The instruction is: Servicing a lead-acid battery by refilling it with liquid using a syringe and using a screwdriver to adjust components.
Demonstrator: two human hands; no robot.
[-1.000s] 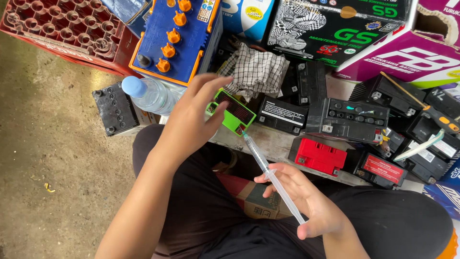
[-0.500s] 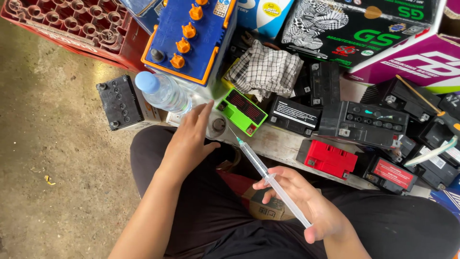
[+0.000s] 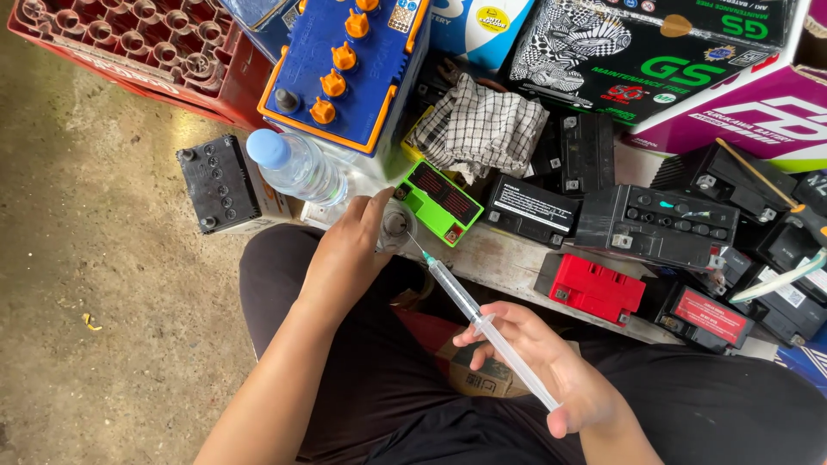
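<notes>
Head view: we hold a clear syringe [image 3: 482, 323] in our right hand [image 3: 543, 362], fingers wrapped around the barrel and the thumb at the plunger end, so the hand is closed on it. Its needle tip points up and left toward a small round container [image 3: 394, 226] that our left hand [image 3: 349, 254] steadies, the fingers curled loosely against its side (whether they fully grip it we cannot tell).

Taking the green battery [image 3: 444, 200] as our mark: the round container sits just left of it, touching or nearly so, and the syringe runs down and right from below it. A clear water bottle [image 3: 297, 168] with a blue cap lies further left, and a small black battery [image 3: 217, 183] stands left again on the concrete floor [image 3: 103, 284]. Above the green battery lies a checked cloth [image 3: 482, 129], and up and left a large blue battery [image 3: 345, 73] with orange caps. To its right sit black batteries [image 3: 655, 226], and below right a red battery [image 3: 590, 288]. A red crate [image 3: 138, 52] fills the far upper left.
</notes>
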